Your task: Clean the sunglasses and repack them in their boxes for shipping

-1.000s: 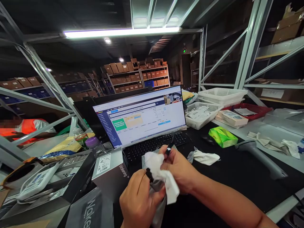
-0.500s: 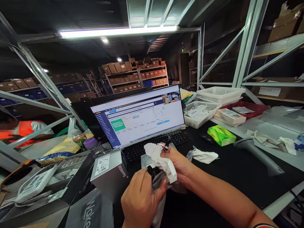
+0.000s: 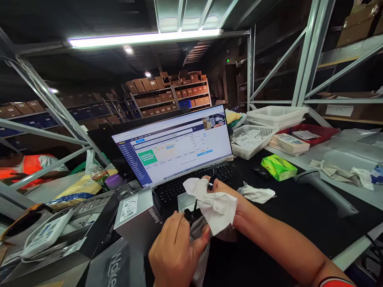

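My left hand point(image 3: 176, 249) is closed, its fingertips on a small black part point(image 3: 189, 216) with a thin dark stem. A pale, limp sheet point(image 3: 201, 265) hangs below its thumb. Behind and to the right, my right hand point(image 3: 225, 191) is closed on a crumpled white tissue point(image 3: 220, 209), which drapes over the fingers and partly hides them. Another glossy black piece point(image 3: 212, 183) shows at that hand's fingertips. Whether the two black pieces are joined is hidden. A grey Wakening box point(image 3: 136, 223) stands just left of my hands.
A monitor point(image 3: 176, 145) and keyboard point(image 3: 170, 195) stand ahead. On the right are a crumpled white tissue point(image 3: 257, 194), a green tissue pack point(image 3: 278, 167), a scanner point(image 3: 326, 193) and a white basket point(image 3: 254, 144). An open box point(image 3: 68, 251) lies left; a person in an orange vest point(image 3: 32, 163) is beyond.
The white tissue in my right hand has spread out wider, its loose end swinging right over the wrist. My left hand has shifted slightly left, and the dark stem shows more clearly.
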{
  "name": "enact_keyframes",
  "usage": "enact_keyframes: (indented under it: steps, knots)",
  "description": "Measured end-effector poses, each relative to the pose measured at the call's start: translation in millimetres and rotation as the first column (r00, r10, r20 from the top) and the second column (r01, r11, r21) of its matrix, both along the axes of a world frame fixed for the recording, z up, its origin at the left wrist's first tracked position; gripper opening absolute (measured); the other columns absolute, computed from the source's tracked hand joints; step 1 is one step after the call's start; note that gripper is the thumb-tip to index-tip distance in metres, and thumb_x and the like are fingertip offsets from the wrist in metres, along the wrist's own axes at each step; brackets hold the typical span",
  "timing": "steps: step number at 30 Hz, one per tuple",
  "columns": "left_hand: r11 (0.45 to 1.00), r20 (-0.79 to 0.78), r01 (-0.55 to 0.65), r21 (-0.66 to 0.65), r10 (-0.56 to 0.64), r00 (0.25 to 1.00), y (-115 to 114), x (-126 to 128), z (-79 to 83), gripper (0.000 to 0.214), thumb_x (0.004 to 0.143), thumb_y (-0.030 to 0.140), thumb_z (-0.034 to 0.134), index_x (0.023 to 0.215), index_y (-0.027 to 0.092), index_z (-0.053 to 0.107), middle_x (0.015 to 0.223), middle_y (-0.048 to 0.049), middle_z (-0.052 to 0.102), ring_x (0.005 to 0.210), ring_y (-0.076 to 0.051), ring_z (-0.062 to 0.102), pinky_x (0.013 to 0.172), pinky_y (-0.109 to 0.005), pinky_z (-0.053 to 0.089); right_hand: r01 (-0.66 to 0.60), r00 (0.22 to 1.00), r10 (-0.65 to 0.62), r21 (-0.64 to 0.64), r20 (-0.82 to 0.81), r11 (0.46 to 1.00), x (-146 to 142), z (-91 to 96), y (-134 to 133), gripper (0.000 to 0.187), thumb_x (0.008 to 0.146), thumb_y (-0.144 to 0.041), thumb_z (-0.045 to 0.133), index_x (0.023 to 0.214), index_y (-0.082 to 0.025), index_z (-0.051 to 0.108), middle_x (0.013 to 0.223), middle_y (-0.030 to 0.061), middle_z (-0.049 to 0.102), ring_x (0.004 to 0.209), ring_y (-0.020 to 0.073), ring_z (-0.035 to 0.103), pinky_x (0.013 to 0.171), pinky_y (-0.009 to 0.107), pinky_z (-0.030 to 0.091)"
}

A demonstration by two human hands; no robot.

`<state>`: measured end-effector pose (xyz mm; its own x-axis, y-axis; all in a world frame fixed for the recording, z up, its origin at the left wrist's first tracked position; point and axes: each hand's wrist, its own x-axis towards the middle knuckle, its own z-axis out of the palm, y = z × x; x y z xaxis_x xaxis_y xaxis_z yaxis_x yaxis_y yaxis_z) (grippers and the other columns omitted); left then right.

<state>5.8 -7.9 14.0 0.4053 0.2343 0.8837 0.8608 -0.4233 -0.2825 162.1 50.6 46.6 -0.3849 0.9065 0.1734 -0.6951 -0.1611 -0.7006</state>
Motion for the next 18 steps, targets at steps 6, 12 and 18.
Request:
enact_keyframes:
  steps: [6,12,18]
  knots:
    - [0.997,0.048,-0.081,0.001,0.081,0.996,-1.2,-6.9,-5.2,0.047,0.099,0.050,0.046,0.087,0.008,0.063,0.089,-0.0182,0.071,0.083,-0.028,0.069,0.070,-0.034,0.052,-0.019,0.996,0.020,-0.014,0.088,1.000,-13.2,-9.9,-14.3,0.047,0.042,-0.017,0.097,0.068,-0.017,0.058,0.062,-0.0055,0.065,0.051,0.0067,0.055,0.049,0.016,0.044]
    - [0.997,0.035,-0.075,0.004,0.075,0.997,0.0,-6.0,-1.0,0.040,0.098,0.046,0.053,0.090,0.008,0.063,0.089,-0.0165,0.072,0.083,-0.028,0.070,0.071,-0.033,0.052,-0.046,0.998,0.040,-0.107,-0.051,0.993,-16.4,-7.3,-12.7,0.047,0.041,-0.018,0.098,0.071,-0.016,0.061,0.063,-0.0042,0.068,0.050,0.0075,0.058,0.048,0.016,0.046]
    - [0.999,0.043,-0.051,0.012,0.051,0.998,-0.9,3.3,-1.0,0.039,0.098,0.046,0.053,0.082,0.011,0.061,0.084,-0.0144,0.070,0.081,-0.027,0.070,0.070,-0.032,0.052,0.062,0.983,-0.085,-0.144,-0.165,0.988,-13.2,-1.5,-11.5,0.045,0.043,-0.020,0.097,0.072,-0.017,0.063,0.064,-0.0032,0.069,0.051,0.0080,0.059,0.048,0.016,0.047]
